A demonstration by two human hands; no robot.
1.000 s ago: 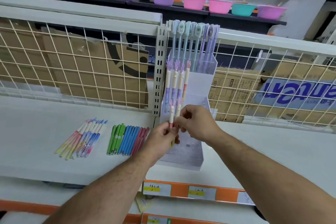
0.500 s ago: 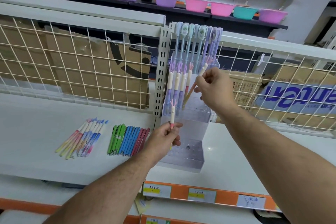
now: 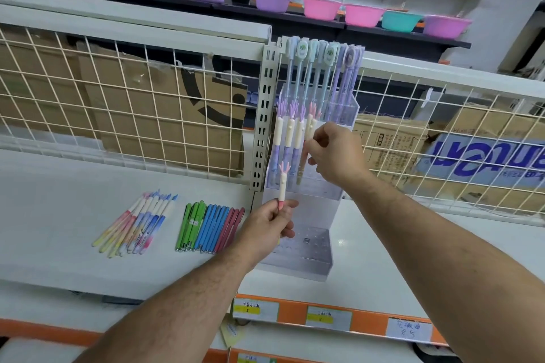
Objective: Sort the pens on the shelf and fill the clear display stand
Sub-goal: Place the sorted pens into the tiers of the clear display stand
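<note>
Tilt has mostly gone from the antler-topped pen (image 3: 301, 171) pinched in the right hand (image 3: 333, 153). Half a second ago it slanted down into the clear display stand (image 3: 298, 262) with the hand higher and further right. Now it stands nearly upright in the middle tier, just beside the four standing pens (image 3: 290, 138) to the left of the fingers, thumb and fingertips clamped on its cream barrel. The left hand (image 3: 265, 227) has barely shifted. Below and left of the right hand, it grips a second antler pen (image 3: 283, 186) upright by its pink lower end.

The stand is glossy see-through plastic, stepped in tiers, its lowest floor drilled with small round holes. The antler tops are soft-looking forked prongs, lilac or pink, over matte cream caps. Behind the right hand's grip rise tall pens (image 3: 318, 68), pale blue and lilac with flat oval tops. Left of the left hand, slim gradient pens (image 3: 138, 224) and solid green, blue and red pens (image 3: 209, 227) lie flat on the smooth white shelf (image 3: 59, 186).
</note>
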